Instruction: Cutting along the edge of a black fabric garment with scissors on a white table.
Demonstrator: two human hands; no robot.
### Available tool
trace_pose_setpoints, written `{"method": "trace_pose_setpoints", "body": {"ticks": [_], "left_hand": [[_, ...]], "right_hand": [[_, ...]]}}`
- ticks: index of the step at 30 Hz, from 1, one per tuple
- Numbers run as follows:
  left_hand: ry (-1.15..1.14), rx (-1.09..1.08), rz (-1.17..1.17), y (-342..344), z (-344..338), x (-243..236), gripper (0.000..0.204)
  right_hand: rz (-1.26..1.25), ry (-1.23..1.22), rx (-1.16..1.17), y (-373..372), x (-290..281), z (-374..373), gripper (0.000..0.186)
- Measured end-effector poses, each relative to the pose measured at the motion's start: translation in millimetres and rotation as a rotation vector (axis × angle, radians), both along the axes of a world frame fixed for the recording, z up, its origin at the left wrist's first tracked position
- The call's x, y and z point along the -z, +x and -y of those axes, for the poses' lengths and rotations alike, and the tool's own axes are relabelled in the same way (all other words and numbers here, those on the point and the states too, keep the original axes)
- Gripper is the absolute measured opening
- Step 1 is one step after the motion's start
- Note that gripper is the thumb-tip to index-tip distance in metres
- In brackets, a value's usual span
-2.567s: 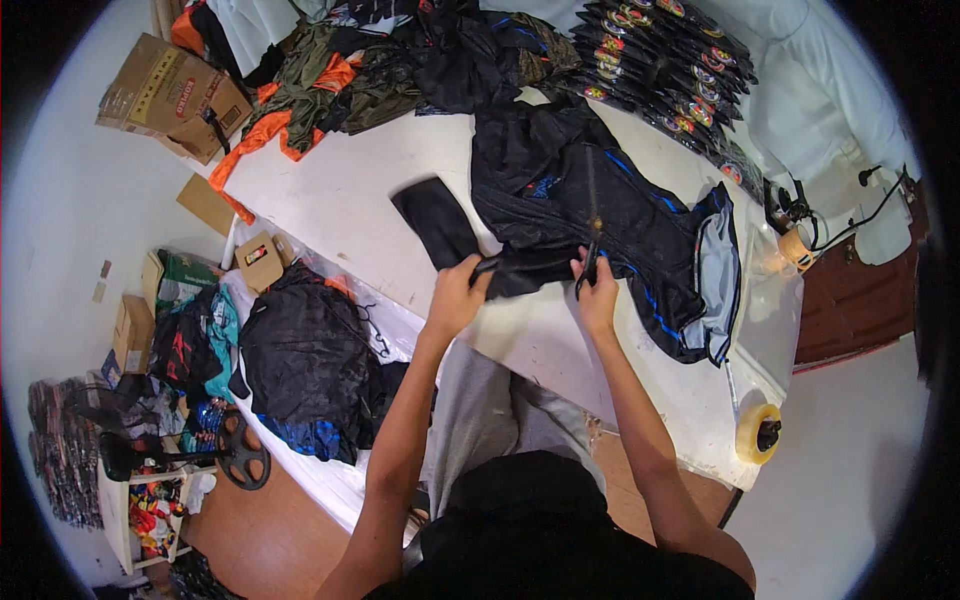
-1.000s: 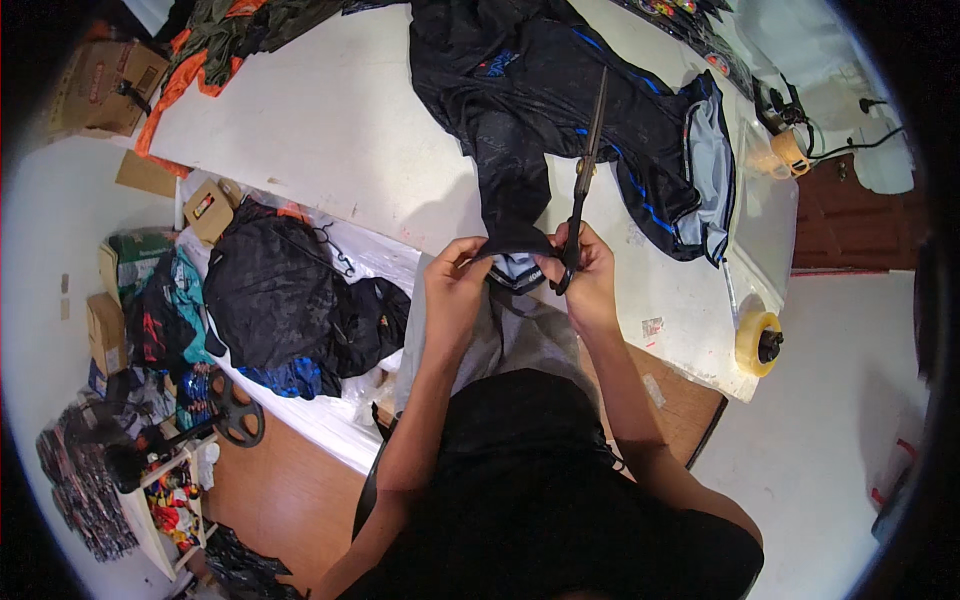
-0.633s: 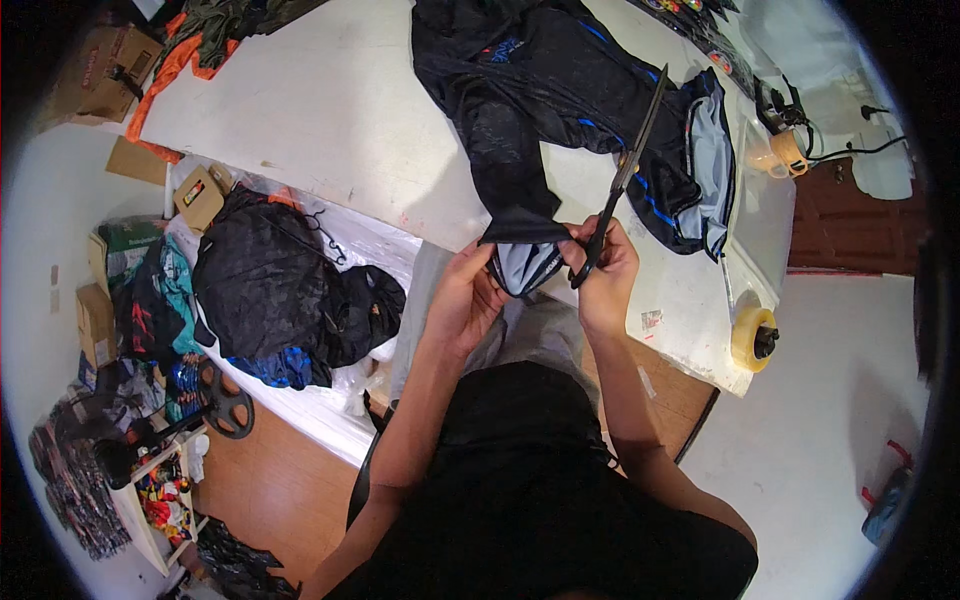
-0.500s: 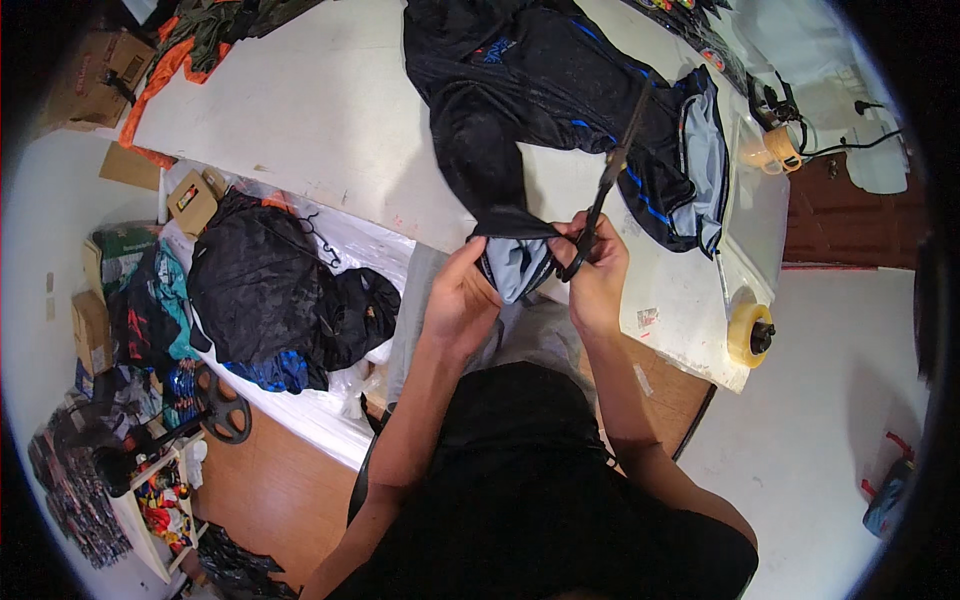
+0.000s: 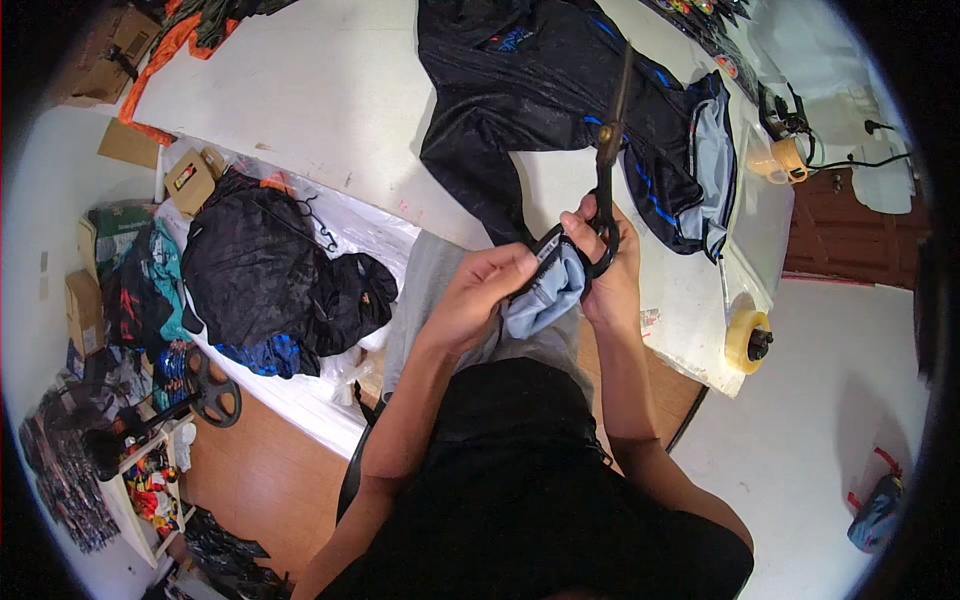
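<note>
A black garment with blue piping lies on the white table, one sleeve stretching down to the front edge. Its end is folded open, showing a light grey-blue lining and a dark band. My left hand is closed on that sleeve end, thumb on the band. My right hand holds long black scissors with the blades pointing up the picture, and also touches the sleeve end with its thumb. The scissor blades look shut and are over the garment.
A heap of black clothing on plastic is at the left, near cardboard boxes. A clear tape roll sits on the table's right corner. An orange cup and cables are at the back right. Orange and olive fabric is at the back left.
The sleeve end has been turned further so more pale lining shows. My left hand has moved right with it. My right hand and the scissors have risen slightly in the picture.
</note>
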State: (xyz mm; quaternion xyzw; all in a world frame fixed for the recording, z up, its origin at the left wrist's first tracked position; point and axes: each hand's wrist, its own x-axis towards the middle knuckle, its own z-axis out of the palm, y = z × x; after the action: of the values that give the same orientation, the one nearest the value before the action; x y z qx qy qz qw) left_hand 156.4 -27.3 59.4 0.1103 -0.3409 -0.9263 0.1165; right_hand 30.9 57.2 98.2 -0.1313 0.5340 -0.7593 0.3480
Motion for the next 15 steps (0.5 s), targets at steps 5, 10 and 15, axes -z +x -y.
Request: {"method": "trace_pose_setpoints", "body": {"ticks": [5,10,15], "left_hand": [[0.242,0.066,-0.099,1.2,-1.6,-8.7,0.020],[0.372,-0.177,-0.062,-6.3,1.6,-23.4,0.021],[0.381,-0.270,-0.088,-7.1,9.2,-37.0,0.019]], "right_hand": [[-0.228,0.199,-0.075,-14.0,-0.2,-1.1,0.017],[-0.487,0.283,0.161,-33.3,-24.8,-14.4,0.018],[-0.591,0.237,0.207,-25.0,-57.9,-28.9,0.027]]}}
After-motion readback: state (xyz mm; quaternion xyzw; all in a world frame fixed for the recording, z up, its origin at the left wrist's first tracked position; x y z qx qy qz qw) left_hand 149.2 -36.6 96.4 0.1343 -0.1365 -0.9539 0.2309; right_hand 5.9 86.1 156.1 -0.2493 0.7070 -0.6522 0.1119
